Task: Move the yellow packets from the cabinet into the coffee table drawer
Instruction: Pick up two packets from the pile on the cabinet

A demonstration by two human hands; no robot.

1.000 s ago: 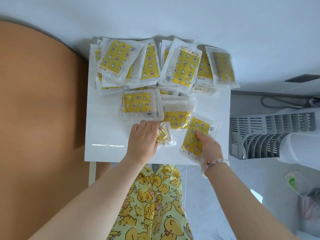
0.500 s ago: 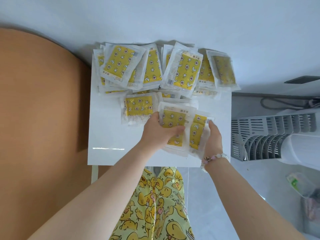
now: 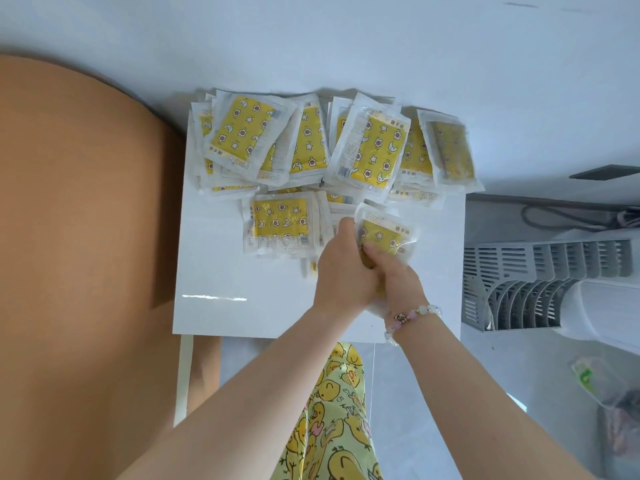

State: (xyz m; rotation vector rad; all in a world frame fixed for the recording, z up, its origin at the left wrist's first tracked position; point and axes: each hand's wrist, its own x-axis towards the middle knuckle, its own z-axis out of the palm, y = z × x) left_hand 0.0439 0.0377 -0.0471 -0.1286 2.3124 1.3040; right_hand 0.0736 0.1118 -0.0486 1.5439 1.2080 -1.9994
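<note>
Grips with both hands, left hand point(image 3: 341, 271) and right hand point(image 3: 398, 284) pressed side by side, fingers curled round a small bundle of clear-wrapped yellow star-and-moon packets point(image 3: 384, 230), long axis pointing away from the body. Holds it over the glossy white cabinet top point(image 3: 214, 271). Finds just left of the left knuckles a flat stack of the same packets point(image 3: 278, 220), long side crosswise, nearer that hand; beyond, against the wall point(image 3: 346, 46), the overlapping heap of packets point(image 3: 372, 150). Shows no coffee table drawer.

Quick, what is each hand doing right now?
Left hand: grips the bunch of yellow packets.
Right hand: grips the same bunch.
</note>
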